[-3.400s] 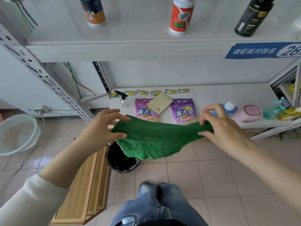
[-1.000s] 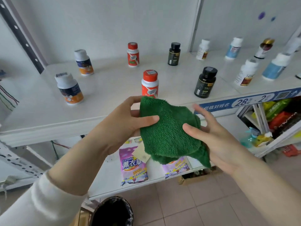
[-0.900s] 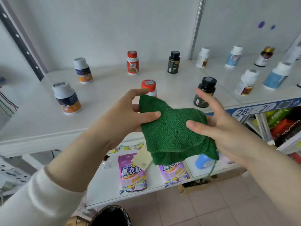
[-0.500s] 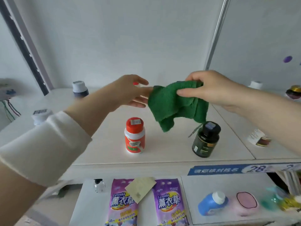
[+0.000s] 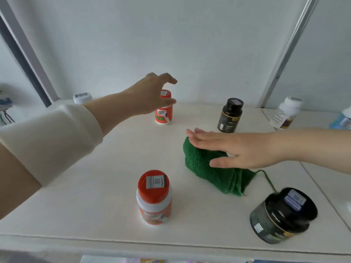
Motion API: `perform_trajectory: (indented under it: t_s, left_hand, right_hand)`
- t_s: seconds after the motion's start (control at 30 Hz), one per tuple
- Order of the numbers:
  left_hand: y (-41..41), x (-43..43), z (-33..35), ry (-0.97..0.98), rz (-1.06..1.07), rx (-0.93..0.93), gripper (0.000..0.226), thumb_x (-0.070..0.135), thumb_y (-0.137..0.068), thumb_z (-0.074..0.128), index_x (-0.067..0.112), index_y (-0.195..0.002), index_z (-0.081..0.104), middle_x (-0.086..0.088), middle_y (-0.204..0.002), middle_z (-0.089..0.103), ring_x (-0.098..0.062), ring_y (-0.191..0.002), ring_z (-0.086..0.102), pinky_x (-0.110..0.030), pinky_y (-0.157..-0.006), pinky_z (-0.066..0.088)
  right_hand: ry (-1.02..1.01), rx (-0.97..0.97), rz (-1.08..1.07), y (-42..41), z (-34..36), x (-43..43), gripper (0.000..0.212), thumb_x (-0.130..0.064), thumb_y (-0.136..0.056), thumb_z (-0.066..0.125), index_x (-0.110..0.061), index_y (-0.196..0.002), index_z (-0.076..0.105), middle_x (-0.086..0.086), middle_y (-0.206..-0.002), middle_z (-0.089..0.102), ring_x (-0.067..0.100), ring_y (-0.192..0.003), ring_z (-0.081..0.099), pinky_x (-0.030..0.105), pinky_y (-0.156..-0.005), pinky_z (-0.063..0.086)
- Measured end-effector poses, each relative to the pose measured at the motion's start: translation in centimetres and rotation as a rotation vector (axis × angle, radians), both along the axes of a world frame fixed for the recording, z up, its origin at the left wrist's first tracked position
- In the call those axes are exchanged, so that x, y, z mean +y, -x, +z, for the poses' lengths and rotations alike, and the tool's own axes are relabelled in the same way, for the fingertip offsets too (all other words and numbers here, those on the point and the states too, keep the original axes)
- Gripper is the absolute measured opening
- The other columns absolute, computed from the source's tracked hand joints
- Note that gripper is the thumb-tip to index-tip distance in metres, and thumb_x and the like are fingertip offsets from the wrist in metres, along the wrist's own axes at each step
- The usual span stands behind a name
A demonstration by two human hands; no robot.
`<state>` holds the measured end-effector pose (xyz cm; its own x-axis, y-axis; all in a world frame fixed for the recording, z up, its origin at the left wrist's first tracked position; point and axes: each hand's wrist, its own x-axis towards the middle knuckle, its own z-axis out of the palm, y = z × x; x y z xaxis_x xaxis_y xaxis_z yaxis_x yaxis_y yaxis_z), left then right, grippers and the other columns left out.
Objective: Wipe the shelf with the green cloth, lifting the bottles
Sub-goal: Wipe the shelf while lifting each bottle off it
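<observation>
A white shelf (image 5: 91,190) seen from above. At left, a cream sleeve (image 5: 49,141) leads to the left hand (image 5: 150,95), fingers arched loosely over the cap of the rear red bottle (image 5: 163,114), not clasping it; the thumb may touch it, hard to tell. A front red bottle (image 5: 154,198) stands nearer. Right of centre the folded green cloth (image 5: 210,171) lies on the shelf, the right hand (image 5: 247,150) pressing flat on it with fingers straight. The cloth lies well apart from the left hand.
</observation>
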<state>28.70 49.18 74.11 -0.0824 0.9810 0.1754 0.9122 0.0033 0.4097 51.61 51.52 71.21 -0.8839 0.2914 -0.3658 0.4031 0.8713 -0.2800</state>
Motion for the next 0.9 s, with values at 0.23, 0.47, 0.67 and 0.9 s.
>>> perform_trajectory:
  t_s: [0.23,0.47,0.67,0.9]
  left_hand:
    - [1.7,3.9,-2.0,0.070,-0.042,0.034,0.053,0.033,-0.087,0.056,0.029,-0.136,0.038,-0.007,-0.137,0.037,-0.021,-0.124,0.044,-0.025,-0.093,0.032]
    - [3.0,5.2,-2.3,0.081,-0.079,0.031,0.035,0.024,-0.087,0.056,0.024,-0.122,0.051,-0.006,-0.124,0.053,-0.022,-0.112,0.047,-0.027,-0.081,0.036]
    - [4.8,5.1,-1.3,0.060,-0.038,-0.002,0.032,0.023,-0.086,0.057,0.025,-0.118,0.053,-0.004,-0.124,0.054,-0.016,-0.098,0.045,-0.026,-0.072,0.036]
    - [5.8,4.3,0.1,0.016,-0.003,-0.033,0.032,0.024,-0.087,0.056,0.024,-0.119,0.053,-0.002,-0.125,0.054,-0.016,-0.096,0.044,-0.024,-0.066,0.035]
  right_hand:
    - [0.038,-0.057,-0.028,1.5,-4.0,1.0,0.064,-0.046,-0.093,0.023,-0.029,-0.142,-0.015,-0.018,-0.146,-0.030,-0.013,-0.131,-0.023,-0.005,-0.096,-0.018]
    - [-0.303,0.252,-0.526,6.7,-5.7,4.7,0.055,-0.033,-0.096,0.034,-0.011,-0.143,0.018,0.008,-0.143,0.025,0.022,-0.131,0.024,0.030,-0.109,0.021]
    - [-0.282,0.341,-0.834,13.3,-7.0,9.8,0.043,-0.009,-0.096,0.033,-0.006,-0.138,0.026,0.015,-0.144,0.034,0.030,-0.129,0.037,0.035,-0.104,0.030]
    - [-0.122,0.548,-0.132,10.5,-7.7,1.8,0.045,-0.019,-0.088,0.040,-0.006,-0.132,0.044,0.010,-0.141,0.045,0.020,-0.131,0.040,0.021,-0.109,0.021]
